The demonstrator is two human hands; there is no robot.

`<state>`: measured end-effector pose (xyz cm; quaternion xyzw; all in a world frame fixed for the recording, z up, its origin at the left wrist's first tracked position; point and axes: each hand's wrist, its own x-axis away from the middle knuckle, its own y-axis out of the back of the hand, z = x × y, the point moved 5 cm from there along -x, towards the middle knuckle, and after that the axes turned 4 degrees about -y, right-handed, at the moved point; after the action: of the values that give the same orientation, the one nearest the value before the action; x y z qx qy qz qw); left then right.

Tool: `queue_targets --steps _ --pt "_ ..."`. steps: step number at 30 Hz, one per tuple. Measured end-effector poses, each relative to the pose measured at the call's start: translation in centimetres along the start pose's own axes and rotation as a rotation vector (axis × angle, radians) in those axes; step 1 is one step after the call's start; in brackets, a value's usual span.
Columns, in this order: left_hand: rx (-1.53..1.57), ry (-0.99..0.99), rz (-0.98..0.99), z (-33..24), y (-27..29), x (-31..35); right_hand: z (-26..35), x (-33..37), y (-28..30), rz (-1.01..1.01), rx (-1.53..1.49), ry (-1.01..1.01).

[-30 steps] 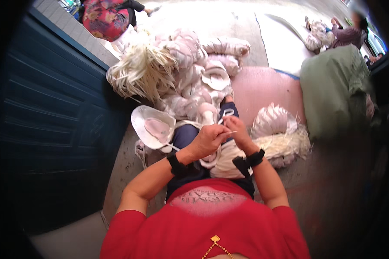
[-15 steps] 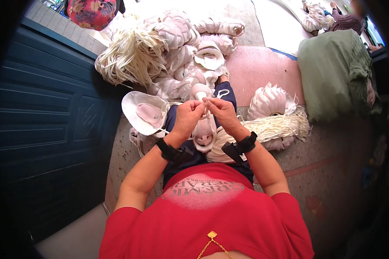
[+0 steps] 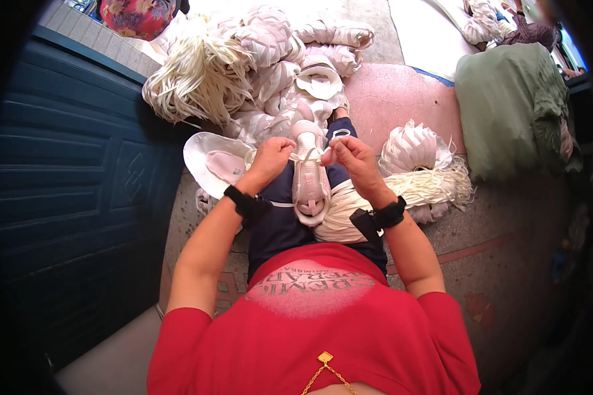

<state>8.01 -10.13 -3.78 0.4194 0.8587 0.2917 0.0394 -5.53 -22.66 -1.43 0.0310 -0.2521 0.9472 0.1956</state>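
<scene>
A pale pink shoe upper (image 3: pixel 311 186) lies lengthwise on my lap between my thighs. A cream shoelace (image 3: pixel 304 157) crosses it near the tongue. My left hand (image 3: pixel 271 162) is closed at the left side of the upper, pinching one end of the lace. On the other side my right hand (image 3: pixel 353 160) pinches the other end between thumb and fingers. The lace runs across the upper between both hands. Beside my left hand rests another upper, white with a pink inside (image 3: pixel 201 157).
Bundled pink-white uppers (image 3: pixel 267 39) are heaped ahead, with a hank of cream laces (image 3: pixel 201 79) on their left. More laces (image 3: pixel 435 189) and a rolled upper bundle (image 3: pixel 415 150) lie right. A dark blue panelled door (image 3: pixel 72 164) stands left, a green-covered pile (image 3: pixel 507 112) right.
My hands were together above the upper's tongue. They have drawn apart sideways, the lace now pulled across the upper, and more of the upper shows.
</scene>
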Motion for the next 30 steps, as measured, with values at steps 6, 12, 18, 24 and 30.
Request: queue_targets --steps 6,12,18,24,30 --pt "-0.429 -0.220 0.181 1.6 -2.4 -1.7 -1.8 3.3 -1.2 0.125 0.203 -0.189" --pt "-0.096 -0.086 0.406 2.1 -2.5 -3.4 6.7 2.6 -4.3 0.169 0.314 0.117" --pt "0.239 0.123 0.473 2.0 -2.0 -3.1 27.4 4.0 -3.6 0.223 0.106 0.718" --pt "0.058 -0.073 0.215 0.7 -0.9 -3.8 31.2 4.4 -5.0 0.290 0.116 0.677" --pt "-0.600 -0.431 0.389 -3.1 -6.1 -4.3 33.9 4.5 -4.6 0.350 0.160 0.653"
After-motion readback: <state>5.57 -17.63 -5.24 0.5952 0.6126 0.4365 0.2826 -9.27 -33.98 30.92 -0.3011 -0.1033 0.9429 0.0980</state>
